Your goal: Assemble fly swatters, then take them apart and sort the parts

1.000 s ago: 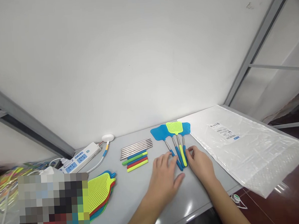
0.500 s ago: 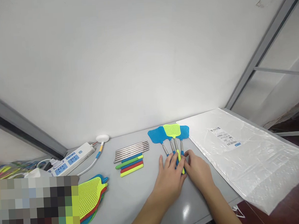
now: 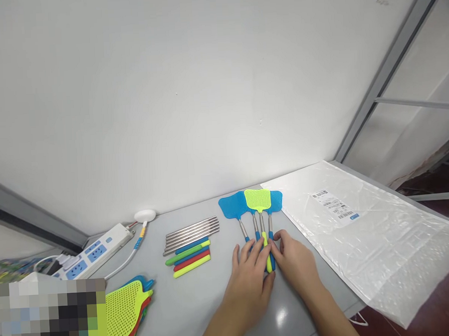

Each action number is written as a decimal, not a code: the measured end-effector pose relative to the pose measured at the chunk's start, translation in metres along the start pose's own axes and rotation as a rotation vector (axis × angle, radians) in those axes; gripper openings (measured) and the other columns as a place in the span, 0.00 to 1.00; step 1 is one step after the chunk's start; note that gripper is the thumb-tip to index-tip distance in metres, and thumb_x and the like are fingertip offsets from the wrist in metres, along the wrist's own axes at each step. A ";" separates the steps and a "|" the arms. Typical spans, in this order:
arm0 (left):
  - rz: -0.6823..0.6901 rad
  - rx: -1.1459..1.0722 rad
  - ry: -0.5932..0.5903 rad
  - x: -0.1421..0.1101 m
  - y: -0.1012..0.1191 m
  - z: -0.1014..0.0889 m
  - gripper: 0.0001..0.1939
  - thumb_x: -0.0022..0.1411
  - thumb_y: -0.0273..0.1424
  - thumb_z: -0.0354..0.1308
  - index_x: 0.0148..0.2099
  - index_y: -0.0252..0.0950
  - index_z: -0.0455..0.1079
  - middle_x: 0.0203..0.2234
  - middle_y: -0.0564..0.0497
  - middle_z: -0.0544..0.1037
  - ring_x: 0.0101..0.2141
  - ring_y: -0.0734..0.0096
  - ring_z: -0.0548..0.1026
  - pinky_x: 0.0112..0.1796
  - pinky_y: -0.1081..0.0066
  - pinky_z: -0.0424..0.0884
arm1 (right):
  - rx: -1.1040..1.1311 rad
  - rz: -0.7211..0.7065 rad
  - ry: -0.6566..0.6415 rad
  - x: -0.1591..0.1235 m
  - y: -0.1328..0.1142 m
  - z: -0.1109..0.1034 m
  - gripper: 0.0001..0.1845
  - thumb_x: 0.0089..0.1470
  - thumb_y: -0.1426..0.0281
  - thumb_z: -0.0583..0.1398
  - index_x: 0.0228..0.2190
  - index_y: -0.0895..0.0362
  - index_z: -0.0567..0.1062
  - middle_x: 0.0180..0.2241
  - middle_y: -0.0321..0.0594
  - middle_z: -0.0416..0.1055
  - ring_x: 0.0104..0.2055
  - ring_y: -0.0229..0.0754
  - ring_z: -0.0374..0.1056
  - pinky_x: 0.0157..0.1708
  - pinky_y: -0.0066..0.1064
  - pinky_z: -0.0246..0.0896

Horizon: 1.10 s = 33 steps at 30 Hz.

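Several fly swatters lie side by side on the grey table, their metal shafts fanning out. A lime swatter overlaps its neighbours, with a blue swatter to its left and another blue swatter to its right. My left hand rests across the handles with fingers spread, partly hiding the blue ones; its fingertips reach the lime handle. On the other side, my right hand has bent fingers, its thumb and fingertips against the rightmost blue handle. Neither hand lifts a swatter.
Left of my hands lie metal rods and coloured handles. Swatter heads are piled at lower left. A power strip and white cable sit behind them. A plastic mailer bag covers the right side.
My left fingers have shifted slightly down the handles, and the swatters' handle ends sit closer together. The camera view has moved a little. The rods and loose handles lie as before.
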<state>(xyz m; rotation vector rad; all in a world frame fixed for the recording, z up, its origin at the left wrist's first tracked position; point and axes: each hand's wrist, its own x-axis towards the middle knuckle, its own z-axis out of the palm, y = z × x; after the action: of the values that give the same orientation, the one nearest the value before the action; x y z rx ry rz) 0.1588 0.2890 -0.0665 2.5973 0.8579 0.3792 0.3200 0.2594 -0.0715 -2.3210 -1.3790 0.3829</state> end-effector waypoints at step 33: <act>-0.287 0.097 0.465 -0.021 -0.048 -0.052 0.11 0.68 0.33 0.48 0.47 0.42 0.70 0.53 0.46 0.69 0.54 0.52 0.62 0.48 0.49 0.63 | 0.005 -0.183 0.035 -0.011 -0.034 -0.010 0.16 0.64 0.57 0.45 0.38 0.51 0.67 0.23 0.34 0.70 0.26 0.42 0.68 0.24 0.30 0.49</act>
<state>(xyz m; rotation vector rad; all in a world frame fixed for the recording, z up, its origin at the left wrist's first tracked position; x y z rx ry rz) 0.0991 0.3260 -0.0434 2.4526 1.4120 0.8943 0.2930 0.2627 -0.0464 -2.1646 -1.5556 0.2885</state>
